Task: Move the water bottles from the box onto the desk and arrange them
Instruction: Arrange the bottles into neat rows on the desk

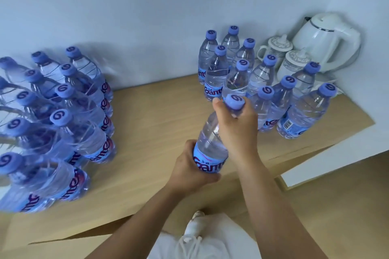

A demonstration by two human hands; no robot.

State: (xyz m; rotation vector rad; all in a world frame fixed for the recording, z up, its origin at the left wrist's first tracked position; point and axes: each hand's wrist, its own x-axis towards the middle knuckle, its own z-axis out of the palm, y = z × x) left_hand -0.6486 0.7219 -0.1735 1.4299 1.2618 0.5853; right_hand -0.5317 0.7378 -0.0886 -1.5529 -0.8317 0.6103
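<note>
Mostly done, judging by the desk (160,124): one cluster of bottles (69,115) stands at left, blurred, so no count, and another group (265,82) at right by the kettle (328,38). One bottle (212,143) is in the air between them, tilted. The left hand (189,172) wraps its base, the right hand (235,122) grips the neck. The box is out of view, so what remains is unknown.

A pale wooden worktop (160,115) stands against plain white walls (126,6), with a light wood floor (347,206) below it.
</note>
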